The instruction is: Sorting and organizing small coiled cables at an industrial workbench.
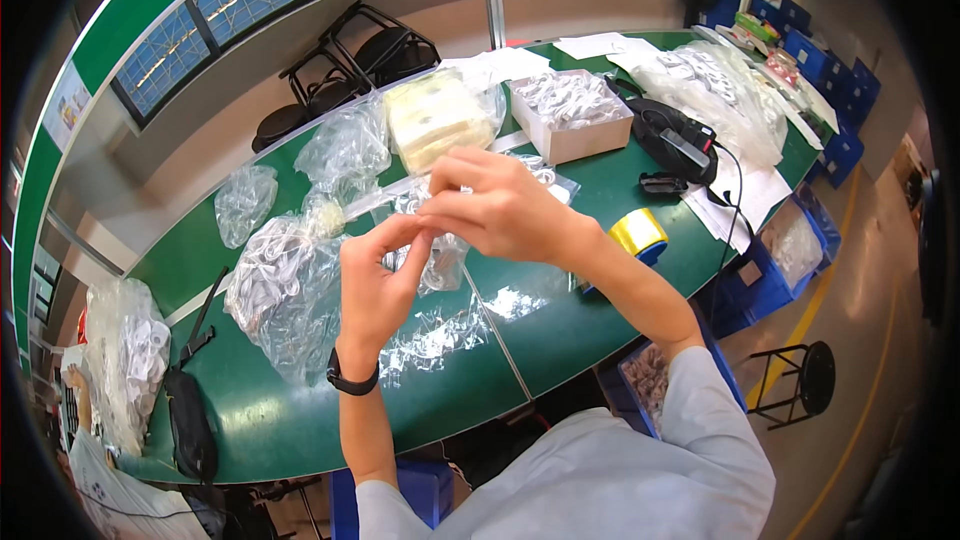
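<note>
Above the middle of the green table, my left hand [378,265] and my right hand [495,208] meet at the fingertips. Both are closed in a pinch, thumbs against fingers; whatever is between them is too small or hidden to make out. Beneath and behind them lies a clear plastic bag [440,265] with white items inside, partly covered by my hands. Left of my left hand, a larger clear bag [270,275] holds a heap of white cable-like coils. A roll of yellow tape [638,233] stands to the right of my right forearm.
An open carton [582,143] of white pieces sits behind my hands, beside a pale yellow packet stack [440,112]. A black bag [675,140] with a cord lies right. Blue bins [745,290] stand beside the green table [270,430]. Another person's sleeve [115,480] shows lower left.
</note>
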The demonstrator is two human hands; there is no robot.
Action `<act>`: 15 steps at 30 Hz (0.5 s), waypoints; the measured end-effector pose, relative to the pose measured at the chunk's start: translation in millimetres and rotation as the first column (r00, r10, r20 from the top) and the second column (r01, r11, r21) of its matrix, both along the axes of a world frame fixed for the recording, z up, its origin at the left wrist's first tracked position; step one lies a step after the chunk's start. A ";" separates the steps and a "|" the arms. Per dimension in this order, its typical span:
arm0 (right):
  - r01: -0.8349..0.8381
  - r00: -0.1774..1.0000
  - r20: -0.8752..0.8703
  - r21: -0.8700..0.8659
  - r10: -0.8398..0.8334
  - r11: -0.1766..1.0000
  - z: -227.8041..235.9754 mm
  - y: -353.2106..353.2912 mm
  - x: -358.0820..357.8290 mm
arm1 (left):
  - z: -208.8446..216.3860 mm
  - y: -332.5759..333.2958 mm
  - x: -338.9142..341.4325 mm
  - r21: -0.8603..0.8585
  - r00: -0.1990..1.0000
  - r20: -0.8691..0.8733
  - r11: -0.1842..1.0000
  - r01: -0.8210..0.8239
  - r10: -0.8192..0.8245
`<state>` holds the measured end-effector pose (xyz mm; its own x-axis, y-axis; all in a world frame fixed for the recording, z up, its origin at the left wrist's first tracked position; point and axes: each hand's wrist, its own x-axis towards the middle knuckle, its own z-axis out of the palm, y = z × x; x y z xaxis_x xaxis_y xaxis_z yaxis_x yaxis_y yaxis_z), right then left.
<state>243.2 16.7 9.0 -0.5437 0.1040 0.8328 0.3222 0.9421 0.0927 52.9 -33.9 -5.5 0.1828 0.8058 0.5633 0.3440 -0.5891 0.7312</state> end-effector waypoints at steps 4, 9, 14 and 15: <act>-0.196 0.967 -0.231 -0.424 0.104 0.884 -9.5 -3.8 11.5 | 10.7 -5.8 3.9 0.015 0.994 -0.083 0.997 0.070 -0.069; -0.316 0.853 -0.517 -0.615 -0.067 0.723 -14.9 -2.8 23.4 | 10.8 -8.5 0.7 -0.055 0.974 -0.215 0.997 0.059 -0.070; -0.463 0.632 -0.695 -0.693 -0.342 0.553 -38.3 32.2 53.1 | 10.3 -5.8 -2.7 -0.025 0.999 -0.045 1.000 -0.008 0.007; -0.466 0.637 -0.693 -0.695 -0.338 0.547 -46.3 32.6 50.7 | 9.1 -4.2 -6.9 -0.025 0.999 0.001 0.999 -0.045 0.045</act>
